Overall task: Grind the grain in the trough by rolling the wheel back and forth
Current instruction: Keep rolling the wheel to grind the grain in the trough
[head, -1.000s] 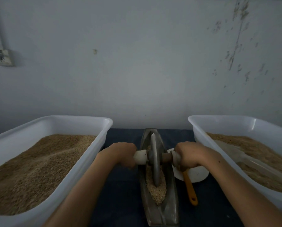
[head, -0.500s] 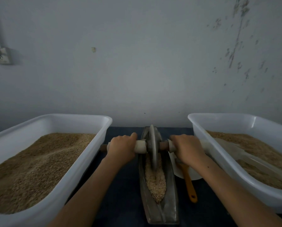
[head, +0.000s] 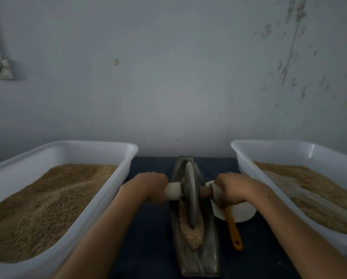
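Left hand (head: 148,187) and right hand (head: 232,190) each curl fingers around the axle handles of the grey metal disc wheel (head: 189,195), standing upright mid-length in the narrow boat-shaped metal trough (head: 208,248), on crushed tan grain (head: 194,234).

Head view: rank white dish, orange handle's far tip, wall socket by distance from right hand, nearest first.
From the right hand:
1. White dish, just under and beside it.
2. Orange handle's tip, nearer the person.
3. Wall socket, far left on the wall.

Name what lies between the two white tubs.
In the head view, between the left tub and right tub: the trough with its wheel, both hands, plus a white dish and orange-handled tool.
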